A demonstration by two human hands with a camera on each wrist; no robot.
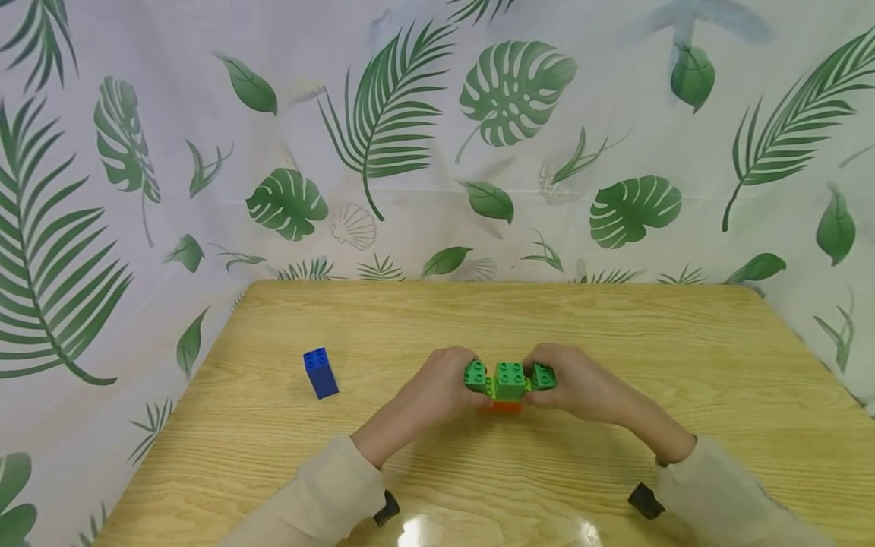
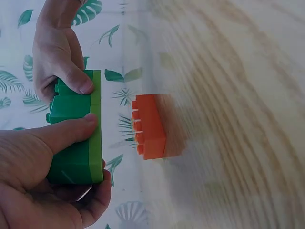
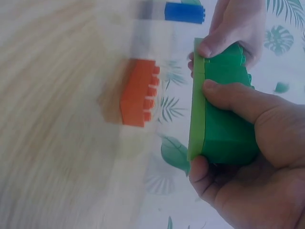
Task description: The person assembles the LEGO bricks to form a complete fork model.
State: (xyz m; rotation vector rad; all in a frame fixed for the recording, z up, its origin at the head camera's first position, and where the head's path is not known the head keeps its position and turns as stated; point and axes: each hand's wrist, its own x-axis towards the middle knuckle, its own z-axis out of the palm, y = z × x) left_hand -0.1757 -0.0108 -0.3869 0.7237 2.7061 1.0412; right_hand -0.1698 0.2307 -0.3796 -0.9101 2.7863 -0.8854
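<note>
Both hands hold up one joined piece, dark green toy building bricks (image 1: pixel 510 385) set on lighter lime plates (image 2: pixel 96 143). My left hand (image 1: pixel 444 377) grips its left end, thumb pressed along the side and fingers curled underneath. At the other end my right hand (image 1: pixel 576 382) holds it likewise, as the right wrist view shows. An orange building brick (image 2: pixel 153 128) lies on the table, studs up, below the green piece. In both wrist views a gap separates the two. The head view shows just a strip of the orange brick; the rest is hidden behind the green piece.
A tall blue building brick (image 1: pixel 321 377) stands upright on the wooden table (image 1: pixel 588 486), left of the hands. Behind the table hangs a white leaf-patterned sheet (image 1: pixel 417 251). Dark strap ends (image 1: pixel 386 509) show at both sleeves.
</note>
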